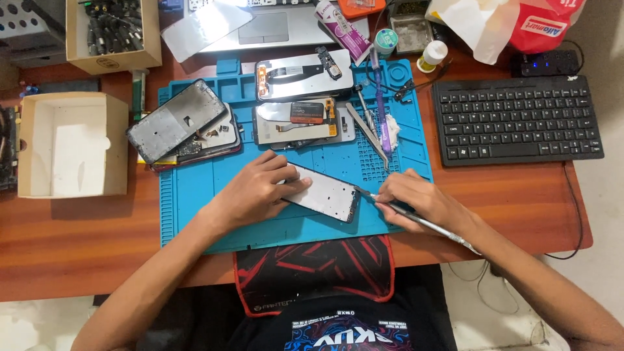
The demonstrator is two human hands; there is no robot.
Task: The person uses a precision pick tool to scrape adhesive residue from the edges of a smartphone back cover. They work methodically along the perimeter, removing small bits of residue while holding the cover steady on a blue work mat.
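My left hand [257, 188] presses down on a phone frame [327, 193] with a pale inner face, lying tilted on the blue work mat [195, 195]. My right hand [419, 201] grips a thin metal tool [429, 224] like a pen, its tip touching the frame's right end. Farther back on the mat lie two more opened phone assemblies [304, 73] [302, 120] with flex cables, and a stack of dark phone parts [179, 123] at the left. Tweezers [367, 127] and a purple-handled tool [381, 110] rest beside them.
A black keyboard [517, 117] sits at right, a laptop [260, 26] at the back, an open cardboard box [71, 143] at left, another box of black tools [114, 32] behind it. A white tube [341, 29], small bottle [432, 55] and plastic bag [513, 23] crowd the back. A red-black pad [318, 270] overhangs the wooden table's front edge.
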